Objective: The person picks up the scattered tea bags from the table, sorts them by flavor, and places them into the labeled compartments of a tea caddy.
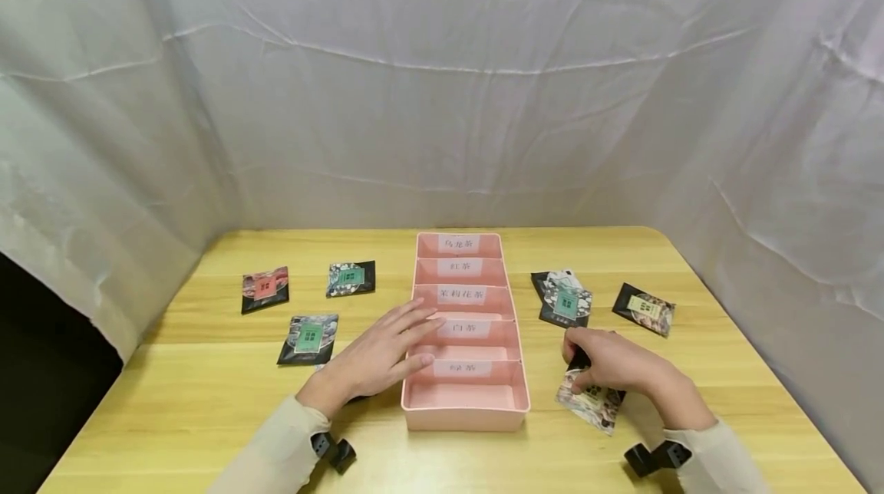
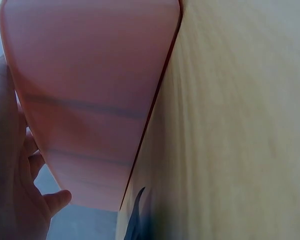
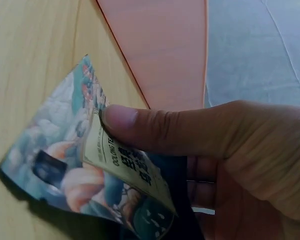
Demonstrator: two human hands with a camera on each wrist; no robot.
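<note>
A long pink divided box (image 1: 466, 420) stands mid-table, its compartments marked with white paper labels in Chinese. My left hand (image 1: 376, 360) lies over the box's left edge, fingers extended across the rim; the left wrist view shows the thumb and fingers along that side. To the right of the box, my right hand (image 1: 618, 362) pinches an oolong tea packet (image 1: 591, 406) between thumb and fingers. In the right wrist view the thumb presses beside the packet's pale yellow label (image 3: 127, 157), and its floral lower part sticks out. The other fingers are mostly hidden behind it.
Left of the box lie a red-labelled packet (image 1: 265, 289) and two green-labelled packets, one farther back (image 1: 351, 279) and one nearer (image 1: 308, 339). Another is mostly hidden under my left forearm. At right are overlapping packets (image 1: 566, 300) and a yellow-labelled packet (image 1: 645, 309). Pale curtains (image 1: 449, 133) surround the table.
</note>
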